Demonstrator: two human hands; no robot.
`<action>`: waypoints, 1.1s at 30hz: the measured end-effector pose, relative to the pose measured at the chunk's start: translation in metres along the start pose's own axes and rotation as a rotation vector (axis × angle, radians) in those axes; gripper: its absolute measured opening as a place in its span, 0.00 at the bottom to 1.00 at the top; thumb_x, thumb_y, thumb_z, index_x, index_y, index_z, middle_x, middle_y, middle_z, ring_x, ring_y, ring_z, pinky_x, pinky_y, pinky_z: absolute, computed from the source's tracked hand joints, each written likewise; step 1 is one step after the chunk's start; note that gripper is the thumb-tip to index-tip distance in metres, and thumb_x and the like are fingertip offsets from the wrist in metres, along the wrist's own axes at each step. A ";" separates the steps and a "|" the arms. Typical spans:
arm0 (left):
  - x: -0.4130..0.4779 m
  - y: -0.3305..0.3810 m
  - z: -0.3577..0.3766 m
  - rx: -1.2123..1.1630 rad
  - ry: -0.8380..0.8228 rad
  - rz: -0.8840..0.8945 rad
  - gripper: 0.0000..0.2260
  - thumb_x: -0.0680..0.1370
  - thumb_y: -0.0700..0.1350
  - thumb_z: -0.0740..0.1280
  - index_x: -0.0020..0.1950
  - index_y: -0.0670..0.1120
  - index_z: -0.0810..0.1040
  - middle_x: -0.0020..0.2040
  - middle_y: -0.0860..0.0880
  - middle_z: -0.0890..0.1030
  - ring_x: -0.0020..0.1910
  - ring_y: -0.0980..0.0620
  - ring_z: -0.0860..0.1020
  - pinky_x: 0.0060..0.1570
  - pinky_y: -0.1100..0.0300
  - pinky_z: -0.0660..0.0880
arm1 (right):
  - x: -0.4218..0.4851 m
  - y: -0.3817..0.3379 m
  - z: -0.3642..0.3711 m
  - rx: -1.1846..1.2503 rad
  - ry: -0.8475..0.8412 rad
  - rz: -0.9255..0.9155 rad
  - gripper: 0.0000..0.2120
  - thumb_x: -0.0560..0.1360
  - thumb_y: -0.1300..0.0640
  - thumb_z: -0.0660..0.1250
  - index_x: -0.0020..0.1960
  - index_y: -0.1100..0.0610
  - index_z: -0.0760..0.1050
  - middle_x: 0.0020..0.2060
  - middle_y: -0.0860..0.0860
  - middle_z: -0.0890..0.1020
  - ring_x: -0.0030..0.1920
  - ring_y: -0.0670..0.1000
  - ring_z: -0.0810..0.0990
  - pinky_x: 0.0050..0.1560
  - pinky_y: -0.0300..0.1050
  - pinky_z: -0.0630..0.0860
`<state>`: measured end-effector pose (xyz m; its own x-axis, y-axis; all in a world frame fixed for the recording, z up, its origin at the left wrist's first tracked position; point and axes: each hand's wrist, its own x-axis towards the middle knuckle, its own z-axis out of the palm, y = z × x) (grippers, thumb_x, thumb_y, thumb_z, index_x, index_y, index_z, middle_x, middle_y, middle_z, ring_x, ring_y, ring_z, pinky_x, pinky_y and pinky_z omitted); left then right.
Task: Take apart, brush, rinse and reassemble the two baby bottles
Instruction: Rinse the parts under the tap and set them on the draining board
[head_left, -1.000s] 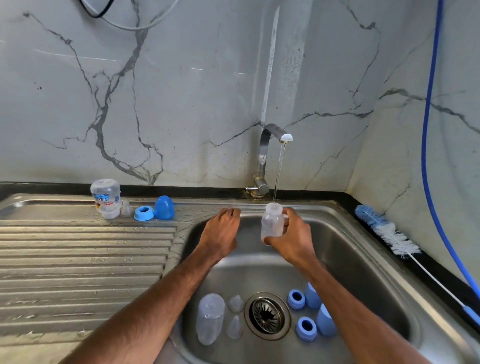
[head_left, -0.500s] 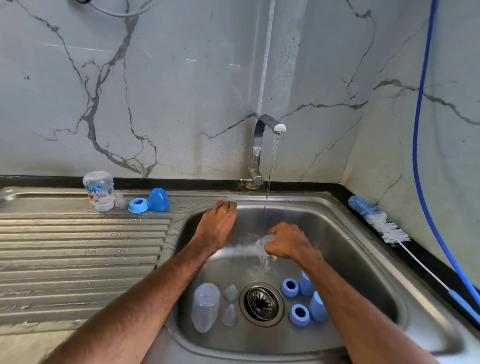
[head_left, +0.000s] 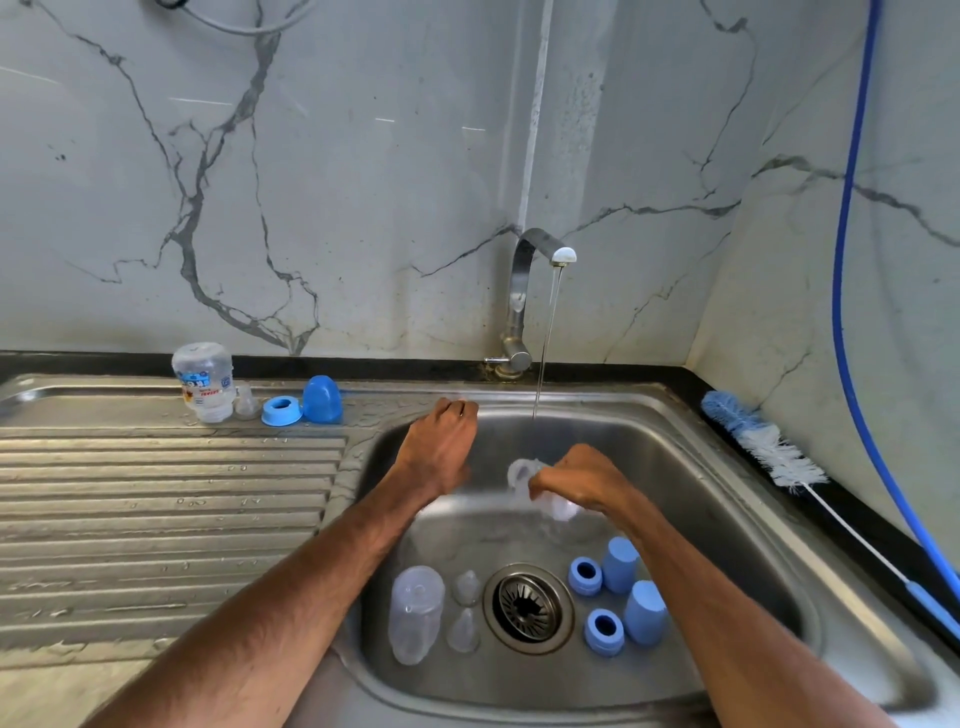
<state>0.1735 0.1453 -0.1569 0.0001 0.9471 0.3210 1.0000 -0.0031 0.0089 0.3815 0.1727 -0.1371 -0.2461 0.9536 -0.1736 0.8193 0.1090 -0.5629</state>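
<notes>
Gripping a clear bottle (head_left: 521, 474): right hand (head_left: 579, 475), fingers (head_left: 543, 487) curled down over it and clamped on its body, low inside the sink (head_left: 737, 519), above the basin floor. Bottle is colourless, translucent and smeared by motion blur, so can't tell mouth from base. Long axis near horizontal, running upper left to lower right under the palm; left end sticks out past the fingers. Left hand (head_left: 441, 449) is near it, not touching: fingers together, loosely bent, resting at the sink's rear rim, holding nothing. Tap (head_left: 527, 291) behind, thin water stream (head_left: 545, 332) running.

Basin floor: second clear bottle (head_left: 415, 613) appears to lie on its side left of the strainer (head_left: 529, 608), long axis pointing roughly away from the camera. Two clear teats (head_left: 466, 587) (head_left: 464, 631) sit between them. Right of the strainer: two blue rings (head_left: 586, 576) (head_left: 604, 631), two blue caps (head_left: 621, 564) (head_left: 644, 610).

Drainboard (head_left: 171, 493), rear: labelled bottle (head_left: 203, 382) upside down, then third teat (head_left: 245, 400), third ring (head_left: 281, 411), third cap (head_left: 322, 399) in a row. Bottle brush (head_left: 763, 447) lies on the worktop (head_left: 831, 540) at right, blue hose (head_left: 852, 260) on the wall above
</notes>
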 end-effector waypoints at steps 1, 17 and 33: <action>0.001 0.000 -0.001 -0.028 -0.004 -0.012 0.33 0.75 0.40 0.72 0.77 0.40 0.62 0.72 0.41 0.72 0.72 0.42 0.69 0.70 0.48 0.72 | 0.001 0.001 -0.001 0.035 -0.029 0.002 0.13 0.69 0.51 0.76 0.44 0.60 0.82 0.40 0.56 0.84 0.40 0.51 0.79 0.42 0.45 0.77; 0.011 0.025 0.002 -0.298 0.113 -0.027 0.35 0.76 0.35 0.71 0.80 0.41 0.58 0.78 0.43 0.66 0.77 0.43 0.64 0.73 0.49 0.68 | 0.006 -0.007 0.018 0.084 0.102 -0.155 0.36 0.63 0.60 0.85 0.67 0.56 0.74 0.59 0.52 0.81 0.59 0.53 0.80 0.59 0.48 0.79; 0.007 0.010 0.012 -0.089 0.017 -0.018 0.38 0.74 0.37 0.72 0.81 0.40 0.58 0.80 0.41 0.63 0.79 0.43 0.61 0.78 0.49 0.61 | -0.001 -0.018 0.012 0.155 0.326 -0.239 0.39 0.64 0.54 0.85 0.71 0.56 0.74 0.62 0.54 0.83 0.60 0.55 0.82 0.60 0.56 0.82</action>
<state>0.1837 0.1554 -0.1659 -0.0190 0.9417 0.3358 0.9950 -0.0150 0.0984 0.3609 0.1660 -0.1360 -0.2229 0.9481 0.2269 0.6658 0.3181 -0.6750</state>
